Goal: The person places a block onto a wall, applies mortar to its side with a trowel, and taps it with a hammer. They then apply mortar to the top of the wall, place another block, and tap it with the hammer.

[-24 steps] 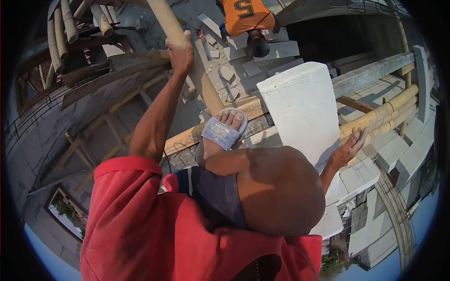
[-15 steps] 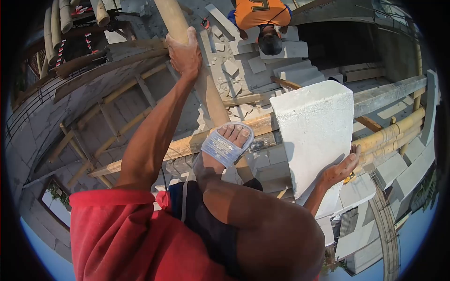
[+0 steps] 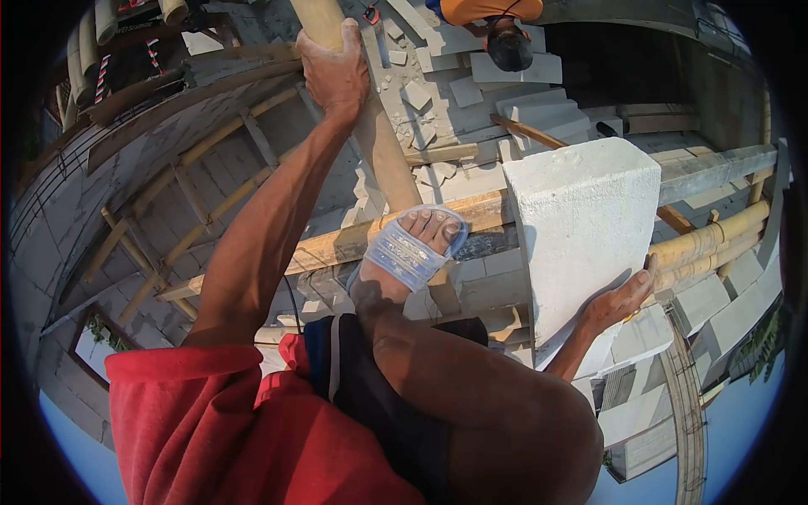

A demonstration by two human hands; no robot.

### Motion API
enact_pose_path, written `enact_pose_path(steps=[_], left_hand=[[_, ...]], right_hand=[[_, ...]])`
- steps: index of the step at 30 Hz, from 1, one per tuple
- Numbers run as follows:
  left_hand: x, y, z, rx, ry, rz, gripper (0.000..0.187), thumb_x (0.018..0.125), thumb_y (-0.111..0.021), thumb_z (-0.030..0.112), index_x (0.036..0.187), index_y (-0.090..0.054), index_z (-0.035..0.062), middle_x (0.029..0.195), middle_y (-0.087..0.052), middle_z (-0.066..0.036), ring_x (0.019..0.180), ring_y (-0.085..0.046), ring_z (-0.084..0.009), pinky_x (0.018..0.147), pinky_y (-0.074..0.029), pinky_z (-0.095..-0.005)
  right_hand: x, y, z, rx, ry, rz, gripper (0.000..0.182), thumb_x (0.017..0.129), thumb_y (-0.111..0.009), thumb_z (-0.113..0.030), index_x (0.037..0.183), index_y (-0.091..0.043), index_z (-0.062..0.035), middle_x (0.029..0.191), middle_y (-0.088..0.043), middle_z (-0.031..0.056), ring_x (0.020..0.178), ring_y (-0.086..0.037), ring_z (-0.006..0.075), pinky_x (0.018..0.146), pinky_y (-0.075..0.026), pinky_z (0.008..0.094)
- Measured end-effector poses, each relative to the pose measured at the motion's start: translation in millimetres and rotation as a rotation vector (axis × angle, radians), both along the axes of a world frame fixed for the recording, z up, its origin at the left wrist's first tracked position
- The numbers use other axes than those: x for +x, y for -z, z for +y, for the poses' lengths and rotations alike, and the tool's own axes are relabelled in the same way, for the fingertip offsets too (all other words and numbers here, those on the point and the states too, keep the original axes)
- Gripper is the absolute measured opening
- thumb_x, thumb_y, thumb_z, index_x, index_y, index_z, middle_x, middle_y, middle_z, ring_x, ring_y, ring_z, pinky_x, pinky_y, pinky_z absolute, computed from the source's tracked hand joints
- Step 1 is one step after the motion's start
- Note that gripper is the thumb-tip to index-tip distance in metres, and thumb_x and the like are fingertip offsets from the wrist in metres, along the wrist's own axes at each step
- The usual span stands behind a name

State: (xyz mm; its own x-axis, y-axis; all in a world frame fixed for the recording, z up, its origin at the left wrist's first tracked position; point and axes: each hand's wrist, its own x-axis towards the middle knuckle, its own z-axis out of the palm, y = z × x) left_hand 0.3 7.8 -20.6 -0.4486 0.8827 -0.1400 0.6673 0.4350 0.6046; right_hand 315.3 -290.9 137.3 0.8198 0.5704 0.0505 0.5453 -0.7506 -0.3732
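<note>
My left hand point(image 3: 335, 71) is wrapped round a thick, upright bamboo pole point(image 3: 383, 147) at upper centre. At the right, a large white lightweight concrete block point(image 3: 585, 227) stands tilted beside my knee. My right hand point(image 3: 621, 299) holds the block at its right edge, palm against it and fingers reaching along the side. My foot, in a pale dusty sandal point(image 3: 412, 252), is on or just above a wooden beam point(image 3: 337, 244), close to the pole; contact cannot be made out.
Below, a person in an orange shirt point(image 3: 484, 10) bends over pale blocks point(image 3: 518, 69). Rubble point(image 3: 417, 94) lies near the pole. Bamboo rails point(image 3: 715, 240) and a grey plank point(image 3: 715, 172) run to the right. More blocks point(image 3: 648, 337) lie at lower right; bamboo framing point(image 3: 189, 244) stands left.
My view has shifted slightly, and the block and right hand appear a little further right and lower. Both hands keep their holds. The person in orange shows less at the top edge.
</note>
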Motion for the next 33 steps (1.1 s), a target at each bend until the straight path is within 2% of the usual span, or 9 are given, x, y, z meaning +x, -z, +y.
enact_pose_path(steps=[7,20,22,24,26,33], left_hand=[[-1.4,2.5,1.1,0.016,-0.005,-0.022,0.081,0.088,-0.063,0.059,0.139,-0.042,-0.0001,0.118,-0.065,-0.024,0.111,-0.063,-0.0402,0.097,-0.047,-0.0471],[-1.9,3.0,-0.3,0.027,0.008,-0.014,0.081,0.088,-0.063,0.060,0.140,-0.042,0.0009,0.118,-0.065,-0.025,0.111,-0.063,-0.0404,0.097,-0.047,-0.0473],[24.4,-35.9,-3.2,-0.047,-0.012,0.027,0.081,0.088,-0.063,0.060,0.140,-0.042,0.0010,0.118,-0.065,-0.025,0.111,-0.063,-0.0404,0.096,-0.047,-0.0475],[25.8,-39.3,-3.8,-0.069,-0.029,0.017,0.081,0.088,-0.064,0.060,0.140,-0.043,0.0010,0.118,-0.066,-0.025,0.110,-0.064,-0.0404,0.096,-0.047,-0.0476],[9.0,-16.7,-2.4,-0.049,-0.042,-0.021,0.082,0.088,-0.064,0.060,0.140,-0.043,0.0009,0.117,-0.066,-0.025,0.110,-0.064,-0.0403,0.096,-0.048,-0.0475],[39.6,-49.4,-0.5,-0.101,-0.080,0.048,0.082,0.087,-0.066,0.060,0.139,-0.043,0.0006,0.117,-0.066,-0.024,0.110,-0.064,-0.0401,0.095,-0.048,-0.0470]], right_hand=[[-2.0,0.3,1.9,0.001,-0.008,-0.003,0.068,0.109,-0.025,-0.047,0.140,-0.048,0.0087,0.138,-0.051,0.0270,0.130,-0.047,0.0389,0.112,-0.034,0.0469],[-1.6,0.3,3.2,-0.009,-0.028,-0.005,0.072,0.108,-0.025,-0.051,0.140,-0.049,0.0095,0.137,-0.051,0.0276,0.129,-0.047,0.0388,0.111,-0.035,0.0476],[-0.6,0.9,2.3,-0.019,-0.030,-0.009,0.073,0.108,-0.024,-0.051,0.139,-0.049,0.0096,0.137,-0.050,0.0276,0.129,-0.048,0.0388,0.111,-0.035,0.0477],[-0.6,0.5,2.8,-0.022,-0.036,-0.005,0.072,0.108,-0.025,-0.051,0.139,-0.049,0.0095,0.137,-0.051,0.0275,0.129,-0.048,0.0387,0.111,-0.035,0.0477],[-0.9,0.9,2.8,-0.018,-0.037,0.001,0.072,0.108,-0.025,-0.051,0.139,-0.050,0.0092,0.136,-0.051,0.0274,0.129,-0.048,0.0385,0.110,-0.035,0.0477],[-1.4,0.0,3.0,-0.021,-0.034,0.025,0.071,0.108,-0.025,-0.051,0.139,-0.051,0.0068,0.136,-0.051,0.0258,0.128,-0.048,0.0377,0.109,-0.036,0.0475]])
